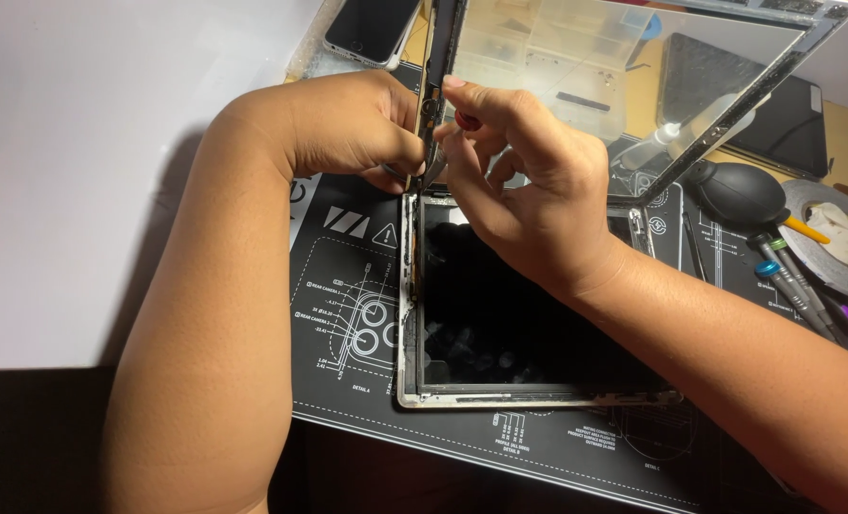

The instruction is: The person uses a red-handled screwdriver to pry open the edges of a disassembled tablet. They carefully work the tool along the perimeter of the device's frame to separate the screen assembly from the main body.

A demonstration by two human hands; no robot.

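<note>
We see an opened tablet (500, 314) lying flat on a black work mat (348, 324) printed with white diagrams, which covers the bench; its dark, glossy display sits in a pale metal frame whose left edge looks ragged with torn adhesive; its detached glass panel (624, 86) is tilted up behind it, hinged along the tablet's top left corner, thin, mirror-like and black-bordered, reflecting clear plastic boxes; the panel's upper right corner is cut off by the picture's edge. Our left hand (348, 124) is closed, pinching the panel's raised edge near that corner; our right hand (529, 181) is curled, fingertips gripping a small tool with a reddish handle at the same spot, though the tool's tip is hidden between the fingers and we cannot tell its kind. To the right lie a black rubber dust blower (738, 190), round and matte; a roll of grey tape (824, 257), partly cut off; and several slim screwdrivers (795, 281) with coloured caps. A phone (372, 29) with a dark screen rests at the top, only half in view.
</note>
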